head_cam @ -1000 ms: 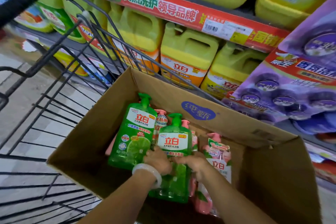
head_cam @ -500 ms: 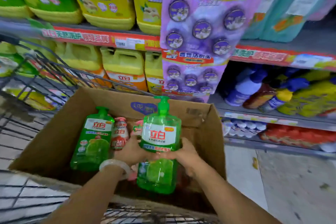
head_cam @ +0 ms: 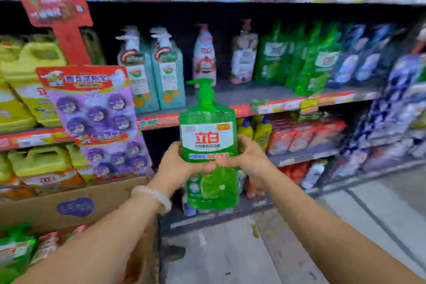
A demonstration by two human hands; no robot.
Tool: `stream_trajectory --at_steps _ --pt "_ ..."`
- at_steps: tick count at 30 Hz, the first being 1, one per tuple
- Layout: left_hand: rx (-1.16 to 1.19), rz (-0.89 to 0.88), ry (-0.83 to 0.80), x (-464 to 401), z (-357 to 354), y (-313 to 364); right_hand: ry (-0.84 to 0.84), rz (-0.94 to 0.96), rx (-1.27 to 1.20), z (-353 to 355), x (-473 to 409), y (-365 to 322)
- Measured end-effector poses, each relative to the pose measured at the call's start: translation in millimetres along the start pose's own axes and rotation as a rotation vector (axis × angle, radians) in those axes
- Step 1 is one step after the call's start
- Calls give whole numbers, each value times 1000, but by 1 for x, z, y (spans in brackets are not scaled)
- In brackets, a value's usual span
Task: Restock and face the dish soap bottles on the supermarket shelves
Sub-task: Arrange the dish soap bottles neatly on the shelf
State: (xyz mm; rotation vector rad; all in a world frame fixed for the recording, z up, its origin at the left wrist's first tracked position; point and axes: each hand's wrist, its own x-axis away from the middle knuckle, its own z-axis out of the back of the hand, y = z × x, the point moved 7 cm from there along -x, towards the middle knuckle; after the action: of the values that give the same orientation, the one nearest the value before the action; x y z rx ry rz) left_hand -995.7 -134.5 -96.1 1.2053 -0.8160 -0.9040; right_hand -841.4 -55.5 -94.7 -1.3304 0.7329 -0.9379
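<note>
Grey tiled floor (head_cam: 230, 249) runs beside red-edged shelving (head_cam: 288, 105) under dim light.

The green dish soap bottle (head_cam: 208, 145) is held upright in mid-air in front of the shelves, its white label with red characters facing the camera and its green pump top (nozzle turned left) pointing up. The left hand (head_cam: 175, 168) and right hand (head_cam: 250, 159) grip it at mid-height from either side, fingers curled round its waist. More green bottles (head_cam: 309, 62) stand upright, blurred, on the middle shelf (head_cam: 253, 97); another lies in the cardboard box (head_cam: 76, 205) at lower left.
</note>
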Motion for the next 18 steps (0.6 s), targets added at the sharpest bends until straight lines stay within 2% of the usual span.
stream_trajectory --at_steps 5,10,14,18 --pt "29 -79 -60 -13 -95 39 197 107 -90 106 17 -17" --pt "22 -195 -93 -33 -162 70 277 145 -147 172 17 -10" --pt "3 -258 -114 -73 -198 90 359 177 -174 211 -12 -11" --pt "-2 -313 -68 -133 -222 107 334 229 -161 241 -70 -27"
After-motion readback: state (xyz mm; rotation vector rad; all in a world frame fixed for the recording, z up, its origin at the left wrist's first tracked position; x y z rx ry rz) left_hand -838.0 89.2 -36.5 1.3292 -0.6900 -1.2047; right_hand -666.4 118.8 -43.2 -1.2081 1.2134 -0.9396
